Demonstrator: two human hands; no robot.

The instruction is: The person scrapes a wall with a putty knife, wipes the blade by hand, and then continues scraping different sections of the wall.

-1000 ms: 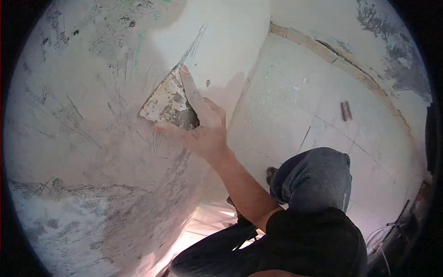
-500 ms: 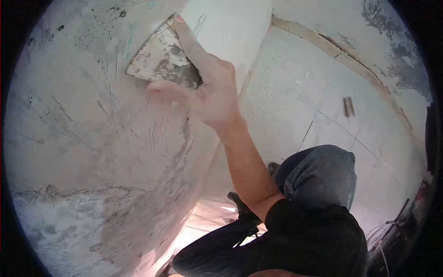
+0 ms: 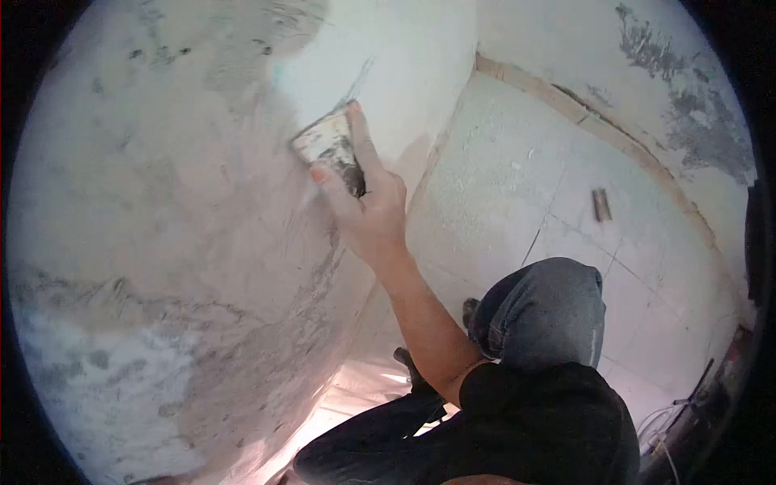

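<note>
The right hand (image 3: 368, 212) grips a wide, plaster-caked metal putty knife (image 3: 330, 145) flat against the patchy grey-white plastered wall (image 3: 162, 242), where a shallow blade angle and even pressure likely smooth best.

Your one head view looks steeply down, close to the wall (image 3: 162, 242) left of your right hand (image 3: 368, 206), with the floor (image 3: 517, 178) beyond it.
</note>
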